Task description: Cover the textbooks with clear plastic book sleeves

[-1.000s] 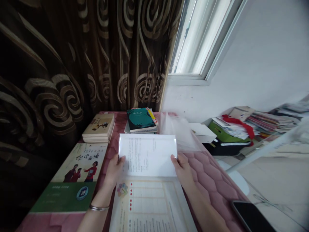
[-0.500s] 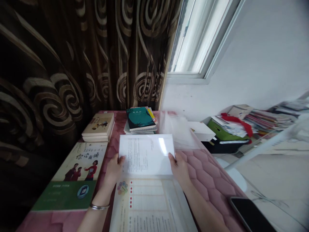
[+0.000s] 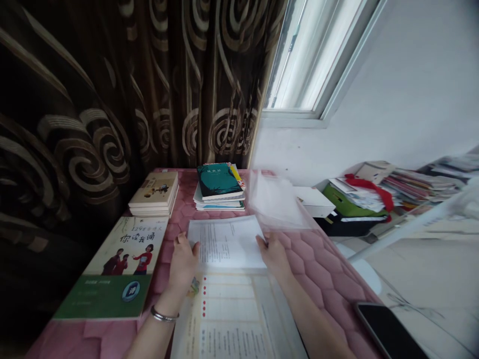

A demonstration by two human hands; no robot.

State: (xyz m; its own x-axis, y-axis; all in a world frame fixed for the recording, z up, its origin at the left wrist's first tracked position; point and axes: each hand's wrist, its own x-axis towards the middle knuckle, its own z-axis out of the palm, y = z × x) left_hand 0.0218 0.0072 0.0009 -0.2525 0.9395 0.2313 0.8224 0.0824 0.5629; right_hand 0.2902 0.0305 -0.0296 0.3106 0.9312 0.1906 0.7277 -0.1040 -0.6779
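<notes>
A printed white sheet (image 3: 226, 242) lies on the pink quilted table (image 3: 322, 264), its near end tucked into a clear sleeve over a coloured form (image 3: 232, 319). My left hand (image 3: 183, 262) rests on the sheet's left edge, fingers closed on it, a bracelet on the wrist. My right hand (image 3: 273, 254) grips the right edge with fingers curled.
A green-and-cream book (image 3: 118, 269) lies at the left, a stack of tan books (image 3: 155, 192) behind it, a dark green book pile (image 3: 219, 187) at the back. Clear plastic sleeves (image 3: 277, 204) lie right of them. A black phone (image 3: 389, 331) sits near right. Cluttered books and boxes (image 3: 359, 199) beyond the table.
The white sheet has come down from a raised tilt to lie flatter on the table, slid toward me. Both hands moved down and inward with it.
</notes>
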